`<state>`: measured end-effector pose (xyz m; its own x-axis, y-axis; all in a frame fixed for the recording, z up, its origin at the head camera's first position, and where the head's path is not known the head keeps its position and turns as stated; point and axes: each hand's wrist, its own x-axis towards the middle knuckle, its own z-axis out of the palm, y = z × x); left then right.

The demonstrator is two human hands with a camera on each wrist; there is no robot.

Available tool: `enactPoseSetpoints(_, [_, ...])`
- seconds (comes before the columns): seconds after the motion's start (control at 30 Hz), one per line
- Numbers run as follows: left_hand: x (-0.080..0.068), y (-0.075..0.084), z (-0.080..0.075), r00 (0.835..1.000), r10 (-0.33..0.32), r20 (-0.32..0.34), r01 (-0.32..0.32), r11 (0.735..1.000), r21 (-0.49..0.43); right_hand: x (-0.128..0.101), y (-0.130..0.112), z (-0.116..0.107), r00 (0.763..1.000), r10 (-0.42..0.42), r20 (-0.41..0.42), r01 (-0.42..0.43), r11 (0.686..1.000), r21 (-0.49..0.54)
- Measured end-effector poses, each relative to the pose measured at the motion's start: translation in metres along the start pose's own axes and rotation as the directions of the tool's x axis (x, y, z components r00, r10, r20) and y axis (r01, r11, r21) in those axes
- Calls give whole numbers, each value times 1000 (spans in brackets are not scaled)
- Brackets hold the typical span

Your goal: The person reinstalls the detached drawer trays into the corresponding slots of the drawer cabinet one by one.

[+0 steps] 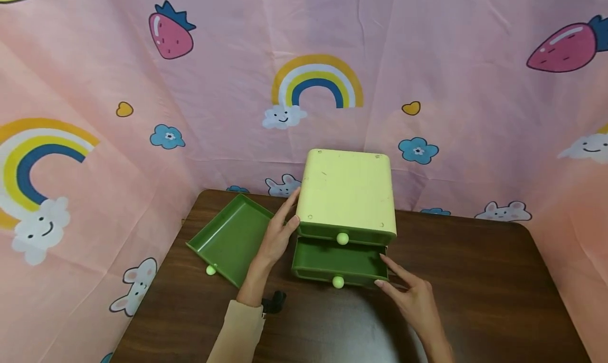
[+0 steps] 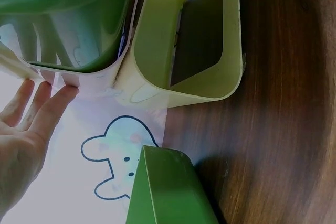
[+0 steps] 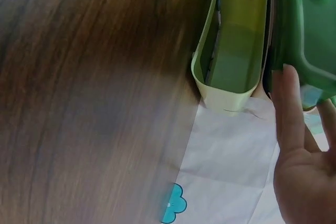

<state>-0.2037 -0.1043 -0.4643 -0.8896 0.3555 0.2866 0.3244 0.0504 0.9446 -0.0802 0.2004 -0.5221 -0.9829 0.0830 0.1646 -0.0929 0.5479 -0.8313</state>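
Note:
A pale yellow drawer cabinet stands on the table, its top drawer pushed in. Below it, a green drawer with a round pale knob sticks out, its inside bare where visible. My left hand rests extended fingers against the cabinet's left side; in the left wrist view, the fingertips meet the pale shell. At the right end of the pulled-out drawer, my right hand touches its side and front corner with fairly straight fingers. Both wrist views show a bare bottom compartment nearest the tabletop.
A loose green drawer lies on the table to the left of the cabinet, its knob toward the front. Behind is a pink patterned cloth that also hangs at both sides. Brown wooden tabletop stretches to the right.

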Motion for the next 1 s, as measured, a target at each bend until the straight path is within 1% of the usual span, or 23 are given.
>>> enactPoseSetpoints(0.1, [-1, -3, 1, 1000, 7, 2, -7, 1000, -6, -4, 0, 1, 999, -15, -41, 14, 1000, -9])
enactPoseSetpoints(0.2, [-1, -4, 1, 1000, 16, 0, -16, 1000, -12, -5, 1, 2, 994, -70, -80, 65, 996, -66])
enactPoseSetpoints(0.33, [-1, -4, 1, 1000, 19, 0, -19, 1000, -12, -3, 3, 2, 986, -134, -103, 120, 984, -129])
enactPoseSetpoints(0.43, [-1, -4, 1, 1000, 25, 0, -25, 1000, -12, 0, 2, 3, 981, -156, -115, 143, 984, -109])
enactPoseSetpoints(0.57, [-1, -4, 1, 999, 33, -2, -33, 999, -9, 4, 0, 4, 980, -148, -131, 140, 988, -70])
enactPoseSetpoints(0.73, [1, -3, 0, 1000, 15, 0, -15, 1000, -6, 10, 0, 4, 983, -123, -137, 116, 992, -53])
enactPoseSetpoints(1.0, [1, -3, 0, 1000, 13, -1, -13, 1000, -13, 10, -2, 5, 981, -35, -193, 32, 999, -19])
